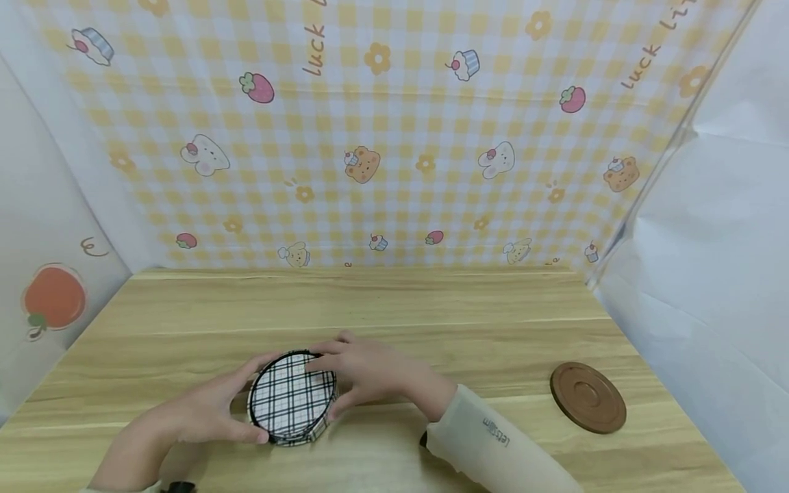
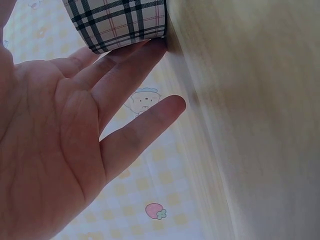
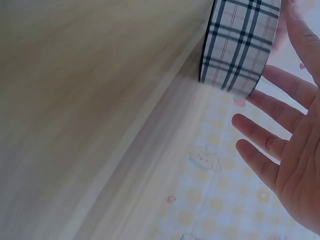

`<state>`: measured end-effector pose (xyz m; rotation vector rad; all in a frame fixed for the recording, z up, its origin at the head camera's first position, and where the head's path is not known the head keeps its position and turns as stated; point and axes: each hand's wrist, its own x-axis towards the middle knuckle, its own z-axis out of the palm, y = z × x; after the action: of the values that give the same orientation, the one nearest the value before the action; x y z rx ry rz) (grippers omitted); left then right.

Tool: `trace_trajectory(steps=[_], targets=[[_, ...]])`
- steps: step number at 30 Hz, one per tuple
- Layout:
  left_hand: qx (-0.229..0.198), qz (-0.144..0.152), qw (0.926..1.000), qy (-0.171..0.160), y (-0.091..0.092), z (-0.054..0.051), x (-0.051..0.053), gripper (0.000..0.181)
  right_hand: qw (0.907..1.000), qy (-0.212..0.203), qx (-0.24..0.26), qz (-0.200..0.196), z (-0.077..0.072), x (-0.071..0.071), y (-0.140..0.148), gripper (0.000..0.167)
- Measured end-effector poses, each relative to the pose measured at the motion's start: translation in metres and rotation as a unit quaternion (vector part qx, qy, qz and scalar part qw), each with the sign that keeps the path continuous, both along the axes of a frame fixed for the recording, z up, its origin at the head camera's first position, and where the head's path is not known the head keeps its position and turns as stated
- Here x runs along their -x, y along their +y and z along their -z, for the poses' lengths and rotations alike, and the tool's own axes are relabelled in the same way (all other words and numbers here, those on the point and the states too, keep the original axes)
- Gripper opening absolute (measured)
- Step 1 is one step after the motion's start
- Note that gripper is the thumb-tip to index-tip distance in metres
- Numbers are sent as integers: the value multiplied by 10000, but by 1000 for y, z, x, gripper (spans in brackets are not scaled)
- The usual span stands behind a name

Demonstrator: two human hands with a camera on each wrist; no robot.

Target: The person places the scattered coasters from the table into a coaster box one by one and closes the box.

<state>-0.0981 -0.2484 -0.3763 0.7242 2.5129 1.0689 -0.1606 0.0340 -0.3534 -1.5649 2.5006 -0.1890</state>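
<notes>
A round case (image 1: 294, 395) covered in white, black and red plaid, with black trim around its top edge, stands on the wooden table. My left hand (image 1: 206, 409) holds it from the left, the thumb at the near rim and the fingers on the far side. From the right, my right hand (image 1: 376, 370) reaches over it, fingertips on the top and thumb by the near right side. Plaid side wall (image 2: 120, 22) shows above the left fingers in the left wrist view. In the right wrist view the right fingers (image 3: 280, 112) are spread beside the case.
A round brown wooden disc (image 1: 588, 398) with a ringed centre lies toward the right of the table (image 1: 370, 301). A yellow checked curtain (image 1: 394, 123) rises behind the table's back edge. White panels stand at the left and right sides.
</notes>
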Motion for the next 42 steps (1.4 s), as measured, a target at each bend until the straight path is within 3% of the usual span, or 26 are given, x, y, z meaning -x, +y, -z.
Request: trace_trajectory(steps=[6, 16, 27, 42], targets=[[160, -96, 9997, 174, 2, 0, -1, 107, 9995, -50, 87, 283, 0, 0, 30, 79], [83, -87, 9999, 120, 2, -2, -2, 103, 9942, -346, 300, 975, -7, -3, 84, 71], [118, -65, 9995, 286, 2, 0, -2, 101, 9845, -361, 652, 1590, -5, -7, 148, 67], [148, -106, 9995, 270, 2, -1, -4, 101, 9673, -233, 934, 2346, -8, -20, 229, 63]])
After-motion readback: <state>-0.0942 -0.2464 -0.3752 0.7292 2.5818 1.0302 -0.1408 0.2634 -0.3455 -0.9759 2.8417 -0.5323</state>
